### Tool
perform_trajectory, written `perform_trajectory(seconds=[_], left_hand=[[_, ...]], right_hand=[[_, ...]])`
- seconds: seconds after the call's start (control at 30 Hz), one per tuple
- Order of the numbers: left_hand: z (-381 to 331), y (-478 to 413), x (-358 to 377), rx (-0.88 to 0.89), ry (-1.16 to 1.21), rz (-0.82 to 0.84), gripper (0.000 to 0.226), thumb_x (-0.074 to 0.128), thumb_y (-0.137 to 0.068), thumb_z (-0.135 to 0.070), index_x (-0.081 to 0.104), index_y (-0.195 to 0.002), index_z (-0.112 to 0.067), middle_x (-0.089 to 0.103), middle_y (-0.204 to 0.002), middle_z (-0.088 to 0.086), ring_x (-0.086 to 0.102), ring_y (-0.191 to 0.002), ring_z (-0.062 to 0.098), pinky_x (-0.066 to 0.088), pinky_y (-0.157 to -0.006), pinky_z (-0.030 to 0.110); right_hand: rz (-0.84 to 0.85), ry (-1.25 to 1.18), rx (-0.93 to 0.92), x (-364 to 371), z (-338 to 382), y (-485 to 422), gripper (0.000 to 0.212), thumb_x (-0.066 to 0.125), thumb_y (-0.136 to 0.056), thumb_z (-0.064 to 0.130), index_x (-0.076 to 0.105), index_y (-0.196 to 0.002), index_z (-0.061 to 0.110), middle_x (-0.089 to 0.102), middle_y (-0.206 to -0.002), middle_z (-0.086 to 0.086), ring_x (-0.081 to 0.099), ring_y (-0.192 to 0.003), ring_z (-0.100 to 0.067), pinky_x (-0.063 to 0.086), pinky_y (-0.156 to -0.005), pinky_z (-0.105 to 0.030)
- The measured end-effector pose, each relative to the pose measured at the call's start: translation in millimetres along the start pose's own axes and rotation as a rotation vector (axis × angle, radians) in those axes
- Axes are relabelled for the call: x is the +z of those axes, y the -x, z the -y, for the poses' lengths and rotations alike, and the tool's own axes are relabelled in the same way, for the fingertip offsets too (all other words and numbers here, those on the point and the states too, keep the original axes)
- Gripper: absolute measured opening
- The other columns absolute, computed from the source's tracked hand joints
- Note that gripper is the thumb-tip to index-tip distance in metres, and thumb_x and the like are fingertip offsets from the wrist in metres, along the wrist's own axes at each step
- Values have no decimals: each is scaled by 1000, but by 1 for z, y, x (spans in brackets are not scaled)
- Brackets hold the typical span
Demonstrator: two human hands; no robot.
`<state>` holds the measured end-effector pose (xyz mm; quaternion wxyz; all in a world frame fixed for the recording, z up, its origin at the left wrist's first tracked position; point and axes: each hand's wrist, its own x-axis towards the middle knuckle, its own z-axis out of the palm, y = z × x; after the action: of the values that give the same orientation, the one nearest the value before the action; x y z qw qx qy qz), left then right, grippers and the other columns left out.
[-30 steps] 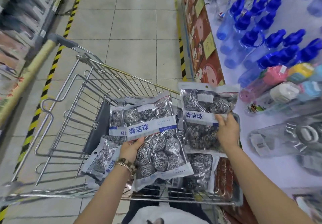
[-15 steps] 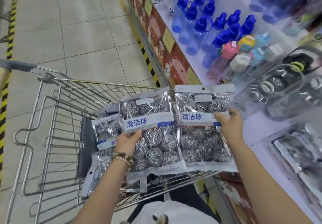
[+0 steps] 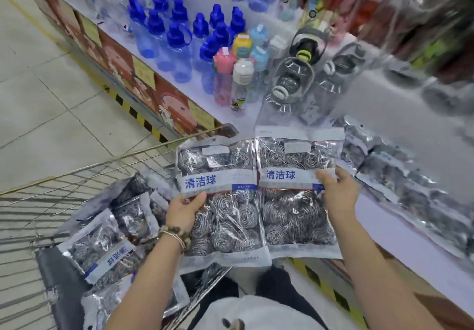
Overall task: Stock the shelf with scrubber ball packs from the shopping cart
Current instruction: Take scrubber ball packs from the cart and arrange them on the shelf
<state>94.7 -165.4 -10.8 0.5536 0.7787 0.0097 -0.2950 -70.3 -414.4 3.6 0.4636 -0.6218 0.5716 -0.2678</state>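
My left hand (image 3: 185, 210) grips a clear scrubber ball pack (image 3: 225, 217) with a blue-lettered white label, held over the right end of the wire shopping cart (image 3: 84, 175). Beside it my right hand (image 3: 338, 193) grips a second scrubber ball pack (image 3: 292, 211) by its right edge, at the front edge of the white shelf (image 3: 400, 229). More packs (image 3: 102, 250) lie in the cart below my left arm. Several packs (image 3: 400, 175) lie on the shelf to the right of my right hand.
Blue-capped bottles (image 3: 177, 37) and coloured bottles (image 3: 230, 73) stand on the shelf further back, with clear packaged bottles (image 3: 295, 81) beside them. The shelf base has red pictured panels (image 3: 123, 65) and yellow-black tape (image 3: 138, 116). Tiled floor (image 3: 38, 99) lies to the left.
The view has swung right toward the shelf. Both hands have carried their packs to the right, off the cart's middle, and the right pack now reaches the shelf edge.
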Motion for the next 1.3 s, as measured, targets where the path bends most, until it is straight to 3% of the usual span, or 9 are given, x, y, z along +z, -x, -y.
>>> perform_trajectory(seconds=[0.1,0.37,0.47,0.57,0.77,0.97,1.1,1.2,1.3], left_hand=[[-7,2,33,24,-47,75,10,64,-84,-23,60,-92,-19,60,-75,-8,50,-63,6,36,-54,17],[-26,30,140,60,-128,273,7,66,-82,-21,64,-87,-16,62,-82,0,54,-71,13,37,-59,23],[-30,50,189,99,-144,341,6,66,-82,-17,62,-86,-18,62,-84,-1,55,-76,13,38,-60,19],[-32,72,241,99,-170,407,6,68,-80,-21,63,-82,-23,65,-86,-2,58,-82,16,40,-63,21],[-38,130,348,82,-151,529,19,55,-90,-25,56,-71,-21,55,-72,-7,48,-69,11,34,-58,19],[-31,173,430,87,-254,702,18,54,-90,-35,66,-91,-21,64,-109,7,57,-104,25,42,-96,41],[-35,204,475,102,-290,816,19,54,-90,-35,65,-85,-19,65,-89,-2,59,-87,17,41,-84,32],[-39,223,510,134,-329,893,30,57,-82,-48,65,-94,-22,65,-104,4,58,-100,24,41,-95,44],[-43,242,549,125,-320,935,28,53,-89,-38,63,-101,-15,62,-100,-1,56,-95,18,38,-91,35]], right_hand=[[-76,-14,37,-38,-14,-5,25,69,-83,26,69,-96,4,65,-80,-13,51,-60,-18,41,-56,-31],[-272,-66,140,-149,-51,-14,19,66,-87,19,65,-79,2,61,-66,-10,45,-55,-18,35,-55,-29],[-359,-76,171,-197,-64,-17,26,66,-86,17,64,-87,-9,66,-78,-25,54,-63,-35,44,-61,-37],[-444,-123,219,-251,-86,-23,27,65,-87,16,64,-94,-10,63,-98,-33,59,-84,-45,46,-75,-48],[-551,-238,302,-353,-151,-32,24,65,-87,29,65,-83,5,59,-68,-7,45,-57,-17,38,-59,-36],[-636,-303,305,-435,-181,-10,18,54,-95,24,65,-81,20,61,-74,-9,48,-65,-20,40,-63,-37],[-768,-347,326,-480,-204,3,21,55,-93,28,67,-78,17,60,-71,-13,49,-69,-22,40,-66,-40],[-878,-356,336,-509,-214,5,25,54,-90,24,60,-74,5,49,-66,-9,41,-66,-22,33,-63,-39],[-965,-384,339,-538,-222,-1,24,55,-90,20,60,-70,9,50,-66,-6,42,-65,-21,33,-62,-35]])
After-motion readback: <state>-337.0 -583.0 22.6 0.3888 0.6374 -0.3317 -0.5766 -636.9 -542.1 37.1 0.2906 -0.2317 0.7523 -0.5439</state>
